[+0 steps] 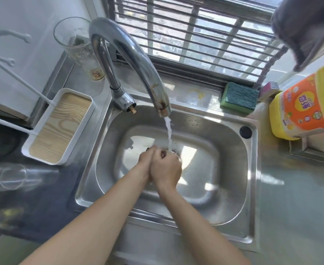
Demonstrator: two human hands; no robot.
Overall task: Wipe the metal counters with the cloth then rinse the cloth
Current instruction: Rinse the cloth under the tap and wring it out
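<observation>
Both my hands are pressed together low in the steel sink (232,150), right beside the stream of water falling from the tap (130,52). My right hand (167,169) lies over my left hand (146,159), its fingers curled. A small dark bit shows between the fingers; I cannot tell whether it is a cloth or the drain behind. A grey cloth (306,29) hangs at the top right, above the counter and away from both hands.
A green sponge (239,97) lies on the sill behind the sink. A yellow-orange detergent bottle (302,108) stands on the right counter (295,207). On the left are a white tray with a wood-look base (59,127) and a tall glass (79,46).
</observation>
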